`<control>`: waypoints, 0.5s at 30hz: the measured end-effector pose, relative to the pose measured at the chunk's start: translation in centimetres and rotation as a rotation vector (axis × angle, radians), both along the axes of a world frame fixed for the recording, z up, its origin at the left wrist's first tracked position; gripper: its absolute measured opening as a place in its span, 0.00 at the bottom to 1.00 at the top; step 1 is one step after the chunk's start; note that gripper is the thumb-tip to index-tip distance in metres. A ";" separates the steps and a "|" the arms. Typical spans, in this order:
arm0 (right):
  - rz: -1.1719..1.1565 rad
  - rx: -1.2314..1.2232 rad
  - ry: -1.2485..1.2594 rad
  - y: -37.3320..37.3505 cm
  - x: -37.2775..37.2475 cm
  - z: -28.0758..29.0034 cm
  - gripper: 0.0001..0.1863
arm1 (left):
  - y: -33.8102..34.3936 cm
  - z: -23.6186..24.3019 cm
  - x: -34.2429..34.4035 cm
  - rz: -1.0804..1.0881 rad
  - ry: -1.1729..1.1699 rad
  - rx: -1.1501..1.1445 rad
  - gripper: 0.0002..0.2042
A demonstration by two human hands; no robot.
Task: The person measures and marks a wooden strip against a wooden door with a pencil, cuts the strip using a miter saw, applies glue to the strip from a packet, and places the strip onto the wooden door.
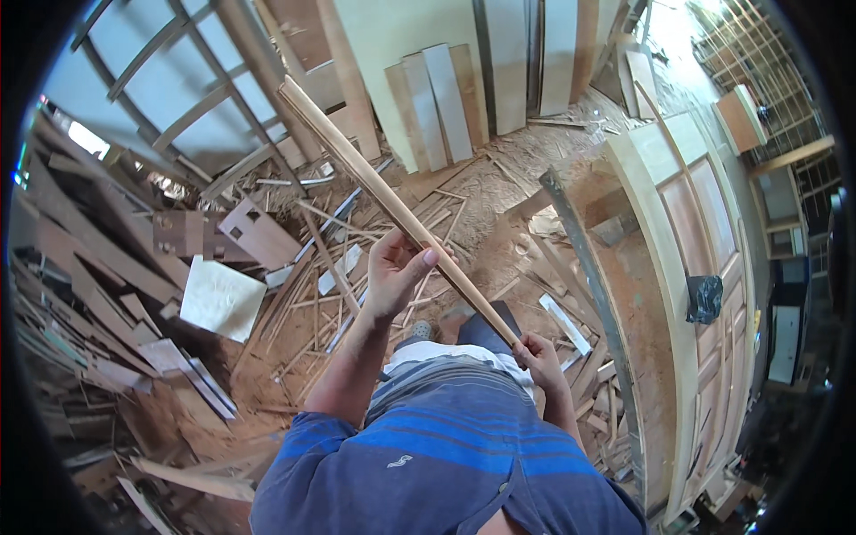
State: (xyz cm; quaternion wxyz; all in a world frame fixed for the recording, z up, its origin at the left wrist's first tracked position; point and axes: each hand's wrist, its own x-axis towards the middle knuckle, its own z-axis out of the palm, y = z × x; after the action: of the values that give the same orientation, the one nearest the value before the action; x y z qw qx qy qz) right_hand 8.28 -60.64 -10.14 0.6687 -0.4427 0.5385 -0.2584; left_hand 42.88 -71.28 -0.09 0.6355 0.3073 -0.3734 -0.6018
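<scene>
above a sawdust floor (499, 192), left hand (392, 272) raised, fingers curled around one long wooden stick (392, 203), right hand (537, 355) low, gripping its near end

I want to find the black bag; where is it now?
In the head view, the black bag lies on the right side, on the pale wooden door frame, well right of the long wooden strip held in both hands.

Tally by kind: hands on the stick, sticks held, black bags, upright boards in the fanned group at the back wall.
Hands: 2, left hand and right hand, both gripping
Long wooden stick: 1
Black bag on the door frame: 1
Leaning boards, fanned group: 4
Total: 8
</scene>
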 end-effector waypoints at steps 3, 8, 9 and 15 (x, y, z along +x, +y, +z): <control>-0.012 0.003 0.008 -4.4 -0.1 -0.3 0.17 | -5.1 -0.9 -1.2 -0.014 -0.120 0.031 0.14; 0.026 0.045 -0.051 -14.2 -0.9 -3.3 0.21 | -14.9 -3.2 -3.7 -0.049 -0.122 0.116 0.13; 0.012 0.046 -0.057 -16.6 -1.1 -3.0 0.21 | -17.2 -2.8 -4.1 -0.063 -0.128 0.116 0.13; 0.123 0.023 -0.099 -30.4 -1.3 -0.6 0.22 | -29.2 1.7 -5.1 0.048 -0.305 0.127 0.10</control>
State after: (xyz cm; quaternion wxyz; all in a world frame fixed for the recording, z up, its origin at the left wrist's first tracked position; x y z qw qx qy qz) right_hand 7.02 -91.05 -10.77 0.7141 -0.4539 0.4797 -0.2322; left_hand 37.83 -100.50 1.60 0.5649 0.4435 -0.4192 -0.5554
